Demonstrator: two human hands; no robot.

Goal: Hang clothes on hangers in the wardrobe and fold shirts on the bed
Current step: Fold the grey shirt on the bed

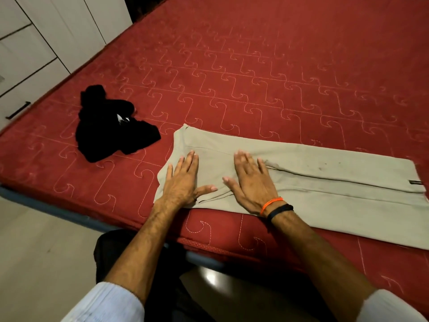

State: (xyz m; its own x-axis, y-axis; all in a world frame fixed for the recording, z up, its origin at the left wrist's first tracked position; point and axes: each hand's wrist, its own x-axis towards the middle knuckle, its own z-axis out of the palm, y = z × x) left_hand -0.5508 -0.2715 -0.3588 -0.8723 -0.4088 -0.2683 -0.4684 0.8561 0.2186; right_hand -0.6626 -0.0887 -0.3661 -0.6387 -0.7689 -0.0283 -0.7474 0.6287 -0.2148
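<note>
Two hands lie flat on a beige garment (301, 180) spread on the bed (255, 66). Left hand (183, 180): palm down, fingers straight and slightly spread, thumb out to the side, pressing the cloth near its left end; grips nothing. Right hand (251, 180): same posture, flat and splayed, just beside the left, thumbs nearly meeting. Orange band (271, 204) and black band (279, 211) on the right wrist. Pale ribbed cuffs on both forearms.

Garment is smooth, matte, folded into a long strip running off to the right along the near edge of the bed; a lengthwise crease down its middle, faint dark specks, a small dark tag at the far right end.

Black cloth (111, 126), crumpled in a soft heap with a small white mark, sits well apart to the left on the bed.

Bed cover is red, velvety, quilted with pale stitched hook-and-curl lines. White panelled wardrobe (34, 43) with a dark bar handle stands beyond the bed's left side. Pale floor (34, 252) below.
</note>
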